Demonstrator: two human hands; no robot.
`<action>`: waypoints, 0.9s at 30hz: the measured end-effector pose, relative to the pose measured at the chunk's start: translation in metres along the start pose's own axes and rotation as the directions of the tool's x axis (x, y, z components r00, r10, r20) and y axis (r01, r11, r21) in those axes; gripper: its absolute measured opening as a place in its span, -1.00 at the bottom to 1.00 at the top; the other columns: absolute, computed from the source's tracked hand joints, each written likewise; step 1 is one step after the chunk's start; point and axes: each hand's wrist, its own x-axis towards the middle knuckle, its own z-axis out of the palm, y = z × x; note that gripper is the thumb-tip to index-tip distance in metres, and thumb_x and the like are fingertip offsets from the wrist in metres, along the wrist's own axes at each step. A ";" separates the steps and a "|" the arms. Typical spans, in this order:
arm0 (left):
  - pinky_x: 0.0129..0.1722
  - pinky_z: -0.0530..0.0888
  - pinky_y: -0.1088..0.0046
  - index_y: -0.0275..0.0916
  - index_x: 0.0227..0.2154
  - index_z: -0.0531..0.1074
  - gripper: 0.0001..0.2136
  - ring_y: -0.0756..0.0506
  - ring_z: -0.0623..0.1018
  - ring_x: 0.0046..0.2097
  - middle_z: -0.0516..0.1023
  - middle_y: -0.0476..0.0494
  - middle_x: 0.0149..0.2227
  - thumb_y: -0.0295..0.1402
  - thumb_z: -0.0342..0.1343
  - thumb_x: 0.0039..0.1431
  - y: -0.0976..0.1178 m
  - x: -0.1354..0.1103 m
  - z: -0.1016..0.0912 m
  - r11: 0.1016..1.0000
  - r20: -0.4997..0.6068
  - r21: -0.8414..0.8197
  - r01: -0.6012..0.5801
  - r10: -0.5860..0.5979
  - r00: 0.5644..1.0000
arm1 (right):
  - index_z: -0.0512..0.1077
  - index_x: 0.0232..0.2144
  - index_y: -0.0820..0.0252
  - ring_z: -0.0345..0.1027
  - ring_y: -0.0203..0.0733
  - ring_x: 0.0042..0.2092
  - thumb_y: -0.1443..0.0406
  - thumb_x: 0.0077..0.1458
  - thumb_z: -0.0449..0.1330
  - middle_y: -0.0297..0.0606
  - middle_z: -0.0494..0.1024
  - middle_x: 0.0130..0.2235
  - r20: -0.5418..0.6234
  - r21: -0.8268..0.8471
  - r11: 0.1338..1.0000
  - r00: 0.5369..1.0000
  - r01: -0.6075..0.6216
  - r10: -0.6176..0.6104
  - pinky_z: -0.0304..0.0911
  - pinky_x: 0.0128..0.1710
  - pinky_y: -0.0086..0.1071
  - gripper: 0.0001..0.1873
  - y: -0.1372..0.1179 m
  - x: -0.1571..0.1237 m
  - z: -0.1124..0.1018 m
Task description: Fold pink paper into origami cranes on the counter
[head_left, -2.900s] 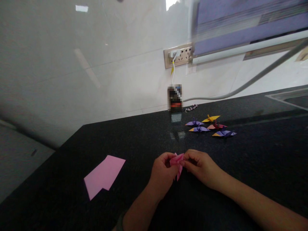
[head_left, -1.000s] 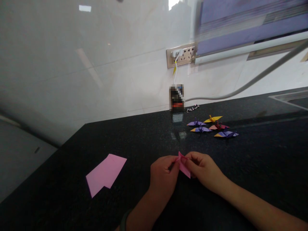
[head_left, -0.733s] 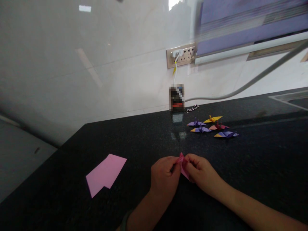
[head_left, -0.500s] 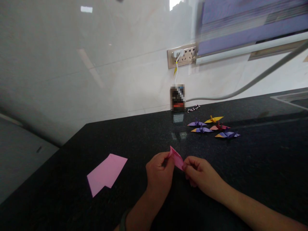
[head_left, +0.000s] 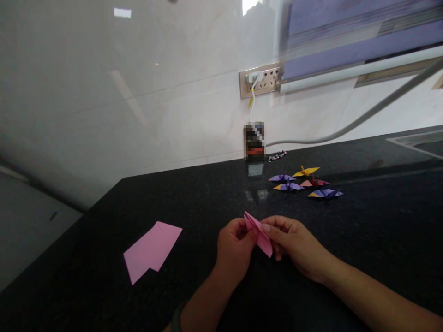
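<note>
A folded piece of pink origami paper (head_left: 263, 243) is held up between both hands above the dark countertop. My left hand (head_left: 235, 246) pinches its left side, thumb on the near face and fingers behind. On the other side, my right hand (head_left: 294, 240) grips the upper right edge with thumb and fingertips. The paper's top shows layers standing slightly apart, and its lower point sticks out between the hands. To the left lie flat pink sheets (head_left: 152, 251), overlapping, on the counter.
Several folded paper cranes stand at the back right, among them a yellow crane (head_left: 306, 171) and a purple crane (head_left: 289, 186). Behind them are a beaded strand (head_left: 277, 156) and a pixelated object (head_left: 254, 140) against the wall. A grey hose (head_left: 332, 137) runs rightward. A wall socket (head_left: 261, 79) holds a white plug.
My right hand has moved up along the pink paper from its lower right corner. The paper has turned, so its lower point now shows, and my left thumb presses further across it.
</note>
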 end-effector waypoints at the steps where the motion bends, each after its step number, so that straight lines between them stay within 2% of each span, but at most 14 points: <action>1: -0.46 0.36 0.51 -0.33 -0.45 0.36 -0.90 0.01 0.42 -0.46 0.44 -0.07 -0.49 -0.40 0.03 -0.02 0.000 0.000 0.000 1.000 0.003 -0.009 0.007 -0.007 1.000 | 0.35 -0.41 0.26 0.11 -0.44 -0.62 0.15 -0.05 0.10 -0.40 0.32 -0.59 0.009 -0.006 1.000 1.000 0.000 0.000 0.05 -0.68 -0.55 -0.73 0.000 0.000 0.001; 6: -0.53 0.34 0.55 -0.34 -0.44 0.34 -0.90 0.04 0.39 -0.51 0.41 -0.06 -0.50 -0.40 0.01 -0.01 0.000 -0.001 0.001 0.999 0.016 -0.009 0.050 -0.050 0.999 | 0.35 -0.43 0.25 0.09 -0.44 -0.64 0.14 -0.04 0.08 -0.41 0.35 -0.60 0.001 -0.071 0.997 1.000 0.016 -0.016 0.00 -0.69 -0.55 -0.74 0.002 0.000 0.003; 12: -0.51 0.38 0.54 -0.32 -0.42 0.32 -0.90 0.03 0.42 -0.47 0.41 -0.06 -0.47 -0.40 0.01 -0.01 0.002 -0.001 0.003 0.992 0.048 -0.025 0.127 -0.126 0.991 | 0.33 -0.47 0.24 0.12 -0.42 -0.64 0.14 -0.01 0.03 -0.38 0.37 -0.59 -0.032 -0.182 0.983 0.999 0.024 -0.030 0.02 -0.69 -0.54 -0.74 0.004 0.001 0.002; 15: -0.52 0.36 0.58 -0.32 -0.45 0.32 -0.94 0.04 0.41 -0.48 0.40 -0.03 -0.51 -0.47 0.00 -0.04 0.003 -0.001 0.003 0.991 0.058 -0.033 0.132 -0.130 0.990 | 0.34 -0.45 0.24 0.10 -0.42 -0.64 0.16 -0.01 0.03 -0.40 0.33 -0.60 -0.029 -0.195 0.981 0.999 0.017 -0.023 0.02 -0.70 -0.55 -0.75 0.005 0.001 0.000; 19: -0.49 0.34 0.58 -0.31 -0.46 0.35 -0.90 0.03 0.41 -0.46 0.42 -0.04 -0.50 -0.55 0.00 -0.11 0.005 0.000 0.001 0.993 0.104 -0.017 0.118 -0.115 0.988 | 0.38 -0.42 0.21 0.09 -0.41 -0.63 0.18 -0.01 0.03 -0.42 0.29 -0.62 -0.020 -0.212 0.977 1.000 0.000 -0.004 0.01 -0.70 -0.55 -0.77 0.005 0.002 -0.004; 22: -0.51 0.33 0.56 -0.32 -0.48 0.37 -0.92 0.02 0.40 -0.48 0.42 -0.05 -0.53 -0.42 0.03 -0.05 0.004 0.001 -0.001 0.995 0.112 0.043 0.094 -0.098 0.989 | 0.39 -0.42 0.21 0.11 -0.40 -0.62 0.17 -0.02 0.05 -0.40 0.32 -0.60 -0.010 -0.234 0.972 1.000 -0.004 0.002 0.03 -0.68 -0.54 -0.76 0.002 0.002 -0.006; 27: -0.52 0.33 0.53 -0.34 -0.48 0.40 -0.76 0.01 0.39 -0.50 0.41 -0.06 -0.55 -0.23 0.00 0.01 0.000 0.002 -0.006 0.990 0.091 0.123 0.062 -0.074 0.993 | 0.39 -0.35 0.22 0.19 -0.38 -0.58 0.16 -0.05 0.08 -0.36 0.40 -0.54 0.048 -0.214 0.977 0.999 0.021 -0.011 0.10 -0.64 -0.53 -0.73 -0.002 0.000 -0.004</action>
